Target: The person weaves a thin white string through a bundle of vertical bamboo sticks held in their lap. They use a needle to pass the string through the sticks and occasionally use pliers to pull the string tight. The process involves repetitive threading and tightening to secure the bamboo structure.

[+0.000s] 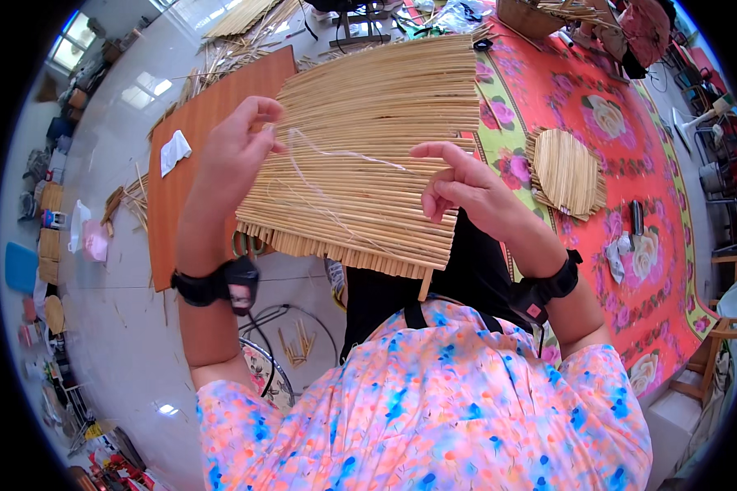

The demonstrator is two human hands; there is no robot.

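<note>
The stalk mat [368,106] spreads in front of you, its near edge above the black clothing [377,290] on your lap. Your left hand [241,139] is at the mat's left edge, thumb and fingers close together; your right hand [471,188] is at its right edge, forefinger outstretched, other fingers curled. I cannot tell whether either grips anything. Pale thread [344,153] trails over the mat between them. Right of the mat sits a rounded stalk piece [567,172].
</note>
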